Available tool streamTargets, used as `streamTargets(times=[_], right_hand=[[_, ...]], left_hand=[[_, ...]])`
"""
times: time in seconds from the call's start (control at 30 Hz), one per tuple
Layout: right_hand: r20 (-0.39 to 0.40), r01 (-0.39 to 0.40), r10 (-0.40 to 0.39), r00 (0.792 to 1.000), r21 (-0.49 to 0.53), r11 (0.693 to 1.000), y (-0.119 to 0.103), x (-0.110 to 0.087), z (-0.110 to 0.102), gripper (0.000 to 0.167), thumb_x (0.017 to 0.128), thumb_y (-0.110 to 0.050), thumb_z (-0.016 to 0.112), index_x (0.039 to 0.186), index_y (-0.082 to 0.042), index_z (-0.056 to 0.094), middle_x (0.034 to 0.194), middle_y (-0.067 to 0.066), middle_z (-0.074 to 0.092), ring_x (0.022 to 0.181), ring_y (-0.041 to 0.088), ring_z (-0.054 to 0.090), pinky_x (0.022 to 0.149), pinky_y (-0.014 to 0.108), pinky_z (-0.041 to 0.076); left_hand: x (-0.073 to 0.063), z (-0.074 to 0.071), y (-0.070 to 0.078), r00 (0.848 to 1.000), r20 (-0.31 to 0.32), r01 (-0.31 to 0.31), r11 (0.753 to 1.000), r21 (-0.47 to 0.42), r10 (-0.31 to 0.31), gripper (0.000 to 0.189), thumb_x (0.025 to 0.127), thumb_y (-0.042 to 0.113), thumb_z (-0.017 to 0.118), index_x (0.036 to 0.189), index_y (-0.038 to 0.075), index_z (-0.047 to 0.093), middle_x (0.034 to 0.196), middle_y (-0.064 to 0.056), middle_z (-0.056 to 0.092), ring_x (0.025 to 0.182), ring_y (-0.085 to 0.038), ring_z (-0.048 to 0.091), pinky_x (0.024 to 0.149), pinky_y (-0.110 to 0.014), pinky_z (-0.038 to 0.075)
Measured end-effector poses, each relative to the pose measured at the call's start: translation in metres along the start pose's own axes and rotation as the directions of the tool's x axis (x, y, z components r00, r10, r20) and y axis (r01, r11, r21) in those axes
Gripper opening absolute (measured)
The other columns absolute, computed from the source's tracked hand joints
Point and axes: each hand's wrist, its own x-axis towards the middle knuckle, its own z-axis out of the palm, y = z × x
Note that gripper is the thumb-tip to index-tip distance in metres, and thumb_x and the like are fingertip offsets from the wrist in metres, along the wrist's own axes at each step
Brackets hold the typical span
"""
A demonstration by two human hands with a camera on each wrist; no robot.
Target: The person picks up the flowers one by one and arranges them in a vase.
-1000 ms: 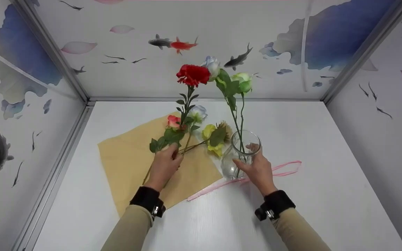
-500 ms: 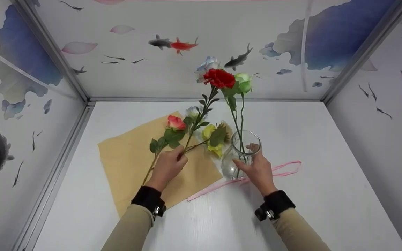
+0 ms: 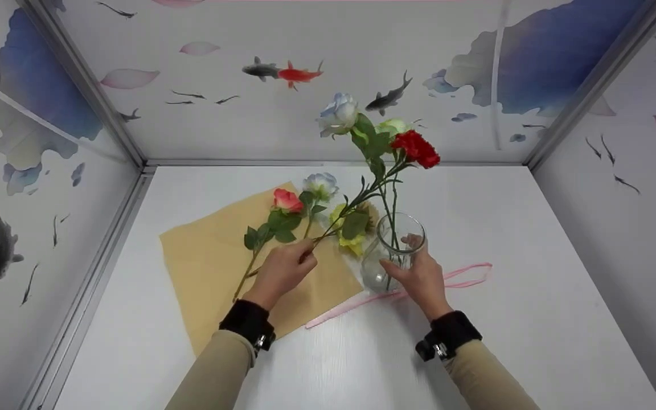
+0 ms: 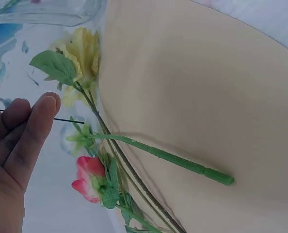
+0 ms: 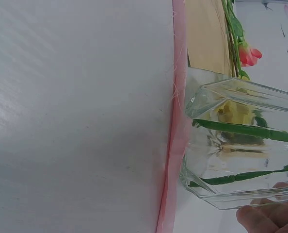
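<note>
My left hand (image 3: 285, 265) pinches the stem of a red carnation (image 3: 416, 149), which slants up to the right so its head overlaps the flowers in the vase. In the left wrist view a thin dark stem (image 4: 69, 120) passes through the fingers. My right hand (image 3: 422, 276) grips the side of a clear glass vase (image 3: 371, 272) standing on the table. Two stems are in the vase, bearing a pale blue-white rose (image 3: 339, 115) and a pale green rose (image 3: 392, 126), the latter partly hidden by the carnation. In the right wrist view, the green stem ends (image 5: 231, 127) show through the glass.
Brown wrapping paper (image 3: 208, 256) lies at left, with a pink rose (image 3: 287, 201), another blue-white rose (image 3: 321, 186) and a yellow flower (image 3: 352, 246) on or beside it. A pink ribbon (image 3: 342, 308) runs along the vase's base. Printed walls surround the table.
My left hand has moved slightly right, and the carnation has swung from nearly upright to slanting right, its head now beside the green rose. The right hand and vase have stayed put.
</note>
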Motion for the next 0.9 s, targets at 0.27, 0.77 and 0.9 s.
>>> streamTargets(times=[0.27,0.77,0.9], right_hand=[[-0.005,0.018,-0.018,1.000,-0.022,1.000,-0.001,0.000,0.000,0.068,0.084,-0.034,0.086,0.133,-0.009,0.046,0.132,0.021,0.065,0.108,0.042,0.068,0.087,0.056,0.052],[-0.021,0.049,-0.050,0.999,-0.036,0.998,0.003,0.000,0.002,0.068,0.084,-0.035,0.085,0.133,-0.009,0.046,0.132,0.021,0.065,0.103,0.044,0.068,0.084,0.057,0.052],[-0.028,0.069,-0.070,0.997,-0.034,0.997,0.004,-0.001,0.003,0.068,0.084,-0.034,0.085,0.133,-0.008,0.045,0.132,0.021,0.065,0.099,0.042,0.069,0.082,0.056,0.052]], left_hand=[[0.012,0.001,0.013,0.999,0.035,-0.029,0.999,-0.034,0.031,0.018,0.094,0.006,0.057,0.080,0.013,0.050,0.065,0.009,0.029,0.057,-0.008,0.030,0.055,-0.025,0.024],[0.029,0.007,0.034,0.995,0.084,-0.042,0.996,-0.084,0.049,0.020,0.098,0.009,0.055,0.080,0.014,0.047,0.066,0.007,0.029,0.057,-0.009,0.030,0.058,-0.026,0.026],[0.034,0.008,0.039,0.992,0.120,-0.021,0.996,-0.091,0.031,0.017,0.100,0.012,0.055,0.083,0.014,0.049,0.064,0.007,0.035,0.055,-0.008,0.035,0.056,-0.025,0.028]])
